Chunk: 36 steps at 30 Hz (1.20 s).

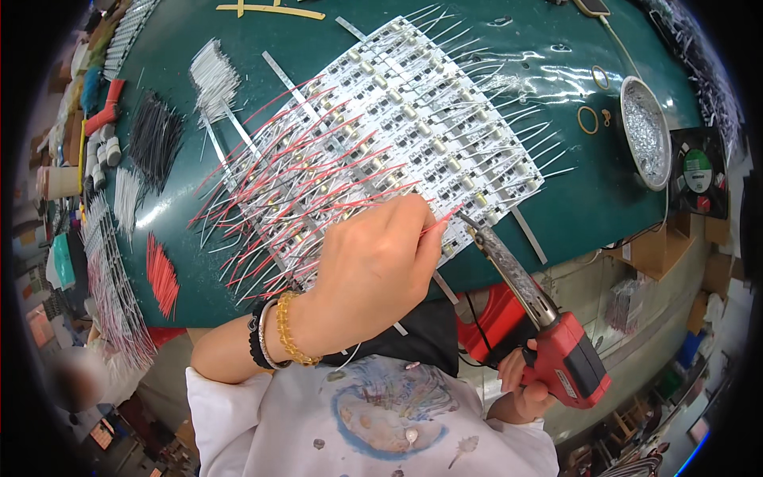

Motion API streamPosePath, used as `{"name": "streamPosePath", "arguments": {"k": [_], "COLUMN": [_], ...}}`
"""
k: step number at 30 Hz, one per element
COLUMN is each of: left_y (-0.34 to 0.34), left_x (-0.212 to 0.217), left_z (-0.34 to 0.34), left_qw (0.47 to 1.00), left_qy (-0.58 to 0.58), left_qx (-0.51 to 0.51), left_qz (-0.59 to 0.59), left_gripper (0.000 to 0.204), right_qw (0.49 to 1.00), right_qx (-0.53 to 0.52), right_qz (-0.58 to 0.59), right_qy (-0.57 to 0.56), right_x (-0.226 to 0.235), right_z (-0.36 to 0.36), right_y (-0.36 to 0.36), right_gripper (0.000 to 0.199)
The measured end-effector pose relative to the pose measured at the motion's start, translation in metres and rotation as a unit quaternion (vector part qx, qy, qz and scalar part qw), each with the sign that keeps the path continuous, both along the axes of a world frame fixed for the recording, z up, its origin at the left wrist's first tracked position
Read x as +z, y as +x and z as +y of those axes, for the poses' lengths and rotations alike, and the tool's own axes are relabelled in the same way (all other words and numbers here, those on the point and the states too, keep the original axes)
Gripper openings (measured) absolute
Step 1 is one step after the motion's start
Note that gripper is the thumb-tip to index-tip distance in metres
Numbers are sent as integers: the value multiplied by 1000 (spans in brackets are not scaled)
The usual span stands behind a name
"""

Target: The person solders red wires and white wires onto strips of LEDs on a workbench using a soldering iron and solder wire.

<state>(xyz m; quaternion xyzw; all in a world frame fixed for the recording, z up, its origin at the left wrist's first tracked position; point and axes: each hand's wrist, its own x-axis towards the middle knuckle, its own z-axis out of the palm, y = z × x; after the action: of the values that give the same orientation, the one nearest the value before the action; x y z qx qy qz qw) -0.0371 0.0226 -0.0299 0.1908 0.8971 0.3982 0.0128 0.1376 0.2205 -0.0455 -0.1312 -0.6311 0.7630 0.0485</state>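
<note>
My left hand [373, 254] is above the near part of a white circuit board panel [405, 87], its thumb and fingers pinching a thin red wire [439, 222]. In my right hand [518, 385] is a red and black soldering gun [568, 362], gripped by its handle. Its long metal barrel [513, 270] slants up to the board, and the tip is close to the red wire's end; whether they touch I cannot tell. Red and white wires [278, 175] stick out thickly from the board's left side, and white wires [532, 131] from its right side.
On the green table [588, 207] lie bundles of white wires [214, 75], black wires [155, 139] and red wires [161, 274]. Metal strips [528, 234] extend beneath the panel. A metal bowl [645, 131], a solder spool [698, 171] and rubber bands [587, 120] are at the right.
</note>
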Motion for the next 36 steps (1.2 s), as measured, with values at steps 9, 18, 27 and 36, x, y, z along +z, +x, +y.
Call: {"name": "streamPosePath", "arguments": {"k": [9,18,27,36], "left_y": [0,1,-1,0], "left_x": [0,1,-1,4], "left_z": [2,2,2,0], "left_qw": [1000,1000,1000,999], "left_qy": [-1,-5,6,-10], "left_qx": [4,9,9,7], "left_qz": [-12,-7,-17,-33], "left_gripper": [13,15,16,13], "right_qw": [998,995,984,983], "right_qx": [59,94,99,121], "right_qz": [7,30,129,139], "right_qy": [-4,8,72,24], "right_x": [-5,-21,-24,-19], "right_z": [6,20,24,17], "right_y": [-5,11,5,-5], "right_gripper": [69,56,66,75]}}
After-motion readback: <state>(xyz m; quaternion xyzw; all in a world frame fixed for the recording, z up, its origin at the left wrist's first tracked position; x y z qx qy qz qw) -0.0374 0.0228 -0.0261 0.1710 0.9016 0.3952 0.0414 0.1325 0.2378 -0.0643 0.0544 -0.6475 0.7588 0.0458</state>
